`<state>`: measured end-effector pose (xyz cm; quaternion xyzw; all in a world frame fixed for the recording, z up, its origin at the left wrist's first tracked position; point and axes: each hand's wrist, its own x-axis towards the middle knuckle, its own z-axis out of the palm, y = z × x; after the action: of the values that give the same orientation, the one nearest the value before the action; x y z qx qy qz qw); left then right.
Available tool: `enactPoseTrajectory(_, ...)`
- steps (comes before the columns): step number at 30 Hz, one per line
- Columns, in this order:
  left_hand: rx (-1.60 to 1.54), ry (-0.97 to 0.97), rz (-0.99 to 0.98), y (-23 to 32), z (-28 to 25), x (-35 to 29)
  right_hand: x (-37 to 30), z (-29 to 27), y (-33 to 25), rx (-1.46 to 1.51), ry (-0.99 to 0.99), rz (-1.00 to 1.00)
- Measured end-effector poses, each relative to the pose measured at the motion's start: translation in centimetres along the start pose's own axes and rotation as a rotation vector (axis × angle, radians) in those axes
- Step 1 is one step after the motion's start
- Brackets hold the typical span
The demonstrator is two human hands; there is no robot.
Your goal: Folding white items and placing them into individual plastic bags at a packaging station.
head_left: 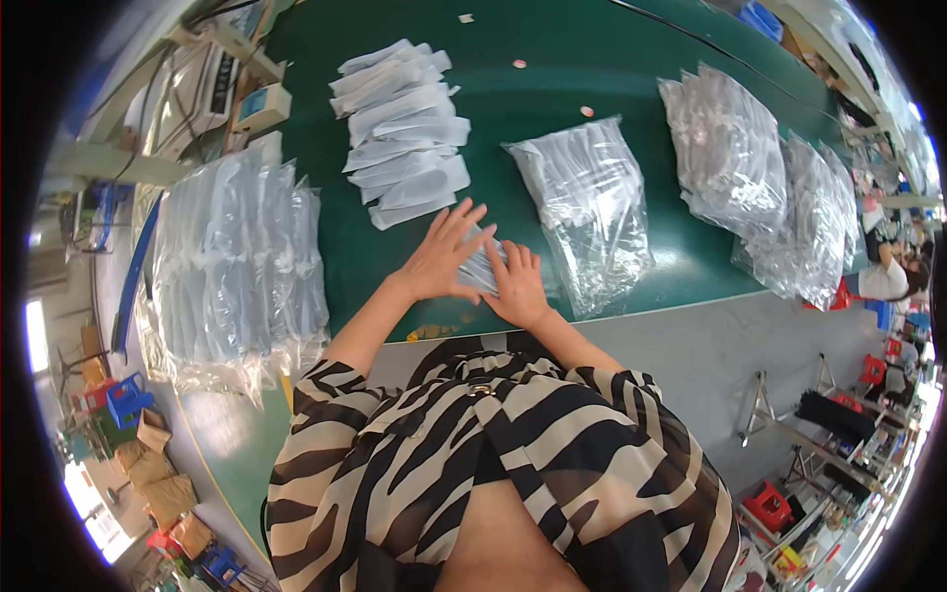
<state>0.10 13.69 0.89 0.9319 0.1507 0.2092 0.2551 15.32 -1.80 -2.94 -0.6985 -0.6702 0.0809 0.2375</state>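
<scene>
My left hand (pixel 434 259) lies with its fingers spread on a small grey-white packet (pixel 480 266) near the table's front edge. My right hand (pixel 519 286) presses on the packet's right side, fingers stretched out flat. Both hands partly cover the packet, so its exact kind is hidden. Just beyond them, an overlapping row of flat, long, round-ended whitish pieces (pixel 406 133) runs away from me. To the right of my hands rests a clear plastic bag (pixel 592 212) filled with similar whitish pieces; its near end looks loose and crumpled.
Filled clear bags (pixel 725 148) are piled at the right of the green table (pixel 493 94). A large group of bagged pieces (pixel 232 266) sits at the left. A small box (pixel 261 107) stands at the far left edge. Another person (pixel 885 276) is at the far right.
</scene>
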Motion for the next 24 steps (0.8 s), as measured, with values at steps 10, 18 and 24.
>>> enactPoseTrajectory(10,-0.215,-0.223,0.069,1.3,3.3,3.1,-1.6,-4.7,3.2,0.169,-0.029,0.025)
enactPoseTrajectory(18,-0.072,0.007,0.313,17.2,9.2,10.4,-19.2,-18.3,8.8,0.905,0.316,0.776)
enactPoseTrajectory(24,0.134,-0.219,0.198,15.4,18.0,12.7,-23.2,-19.5,10.4,1.059,0.447,1.025)
